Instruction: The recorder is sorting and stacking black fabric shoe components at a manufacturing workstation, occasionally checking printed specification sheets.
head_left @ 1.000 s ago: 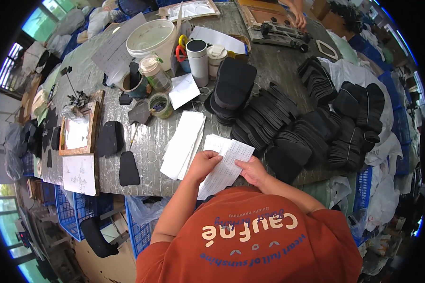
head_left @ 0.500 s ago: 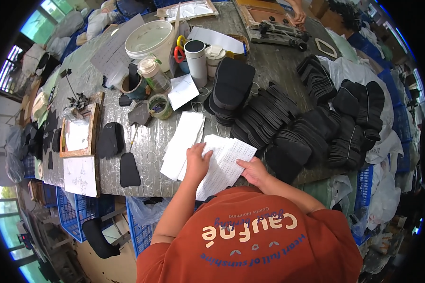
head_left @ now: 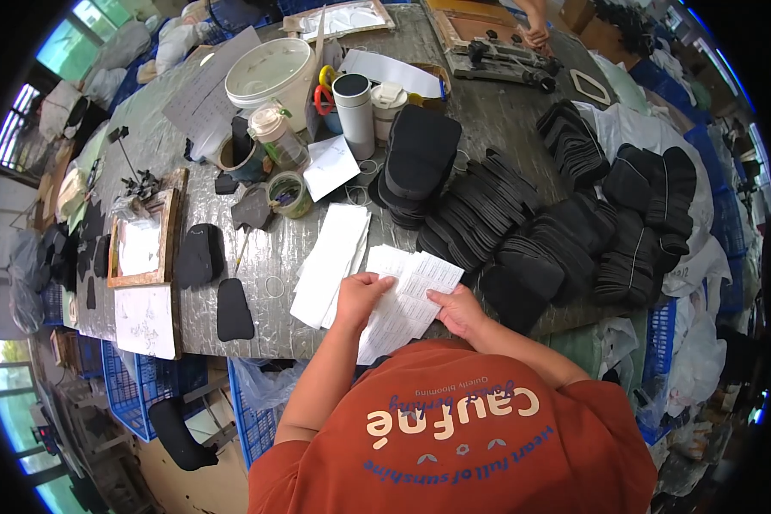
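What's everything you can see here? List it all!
Printed papers: several, white, centre front
Paper stack: one, white, left of these
Padded pieces: many, black, mostly right
Table: one, grey, centre
Bucket: one, white, far side
Tumbler: one, white, right of bucket
Wooden frames: several, brown, left and far side
Baskets: several, blue, around table
Co-worker's hand: one, bare, top right
Shirt: one, reddish, bottom
Left fingers: some, bare, on papers
Right fingers: some, bare, on papers

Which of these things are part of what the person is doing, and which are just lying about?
Part of it:
printed sheets, held by the left hand and right hand
probably the loose white papers beside them

Apparently just lying about:
stacked black pieces
white tumbler
white bucket
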The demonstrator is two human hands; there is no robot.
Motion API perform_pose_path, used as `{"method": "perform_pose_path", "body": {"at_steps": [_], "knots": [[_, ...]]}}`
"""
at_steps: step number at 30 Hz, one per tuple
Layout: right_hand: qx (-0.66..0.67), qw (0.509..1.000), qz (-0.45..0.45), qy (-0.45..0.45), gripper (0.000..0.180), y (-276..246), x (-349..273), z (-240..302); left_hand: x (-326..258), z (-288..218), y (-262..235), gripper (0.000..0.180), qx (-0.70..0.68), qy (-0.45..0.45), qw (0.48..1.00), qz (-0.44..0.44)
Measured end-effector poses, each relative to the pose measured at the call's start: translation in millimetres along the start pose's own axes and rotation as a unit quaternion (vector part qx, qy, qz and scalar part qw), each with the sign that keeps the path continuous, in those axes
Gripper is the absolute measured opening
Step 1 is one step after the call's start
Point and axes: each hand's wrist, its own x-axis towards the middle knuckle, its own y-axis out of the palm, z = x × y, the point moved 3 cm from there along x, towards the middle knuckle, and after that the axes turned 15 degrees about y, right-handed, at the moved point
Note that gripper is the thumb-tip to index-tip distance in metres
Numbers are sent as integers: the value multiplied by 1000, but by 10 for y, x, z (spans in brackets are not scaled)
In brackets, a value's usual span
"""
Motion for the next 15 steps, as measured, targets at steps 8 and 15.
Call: {"method": "perform_pose_path", "body": {"at_steps": [8, 15], "knots": [[-8, 1000, -3, -9, 33, 1, -16, 14, 71, -57, -12, 23, 219, 268, 938, -7], [-17, 1000, -5, -6, 32, -3, -9, 10, -19, -62, 129, 15, -2, 0, 998, 69]]}}
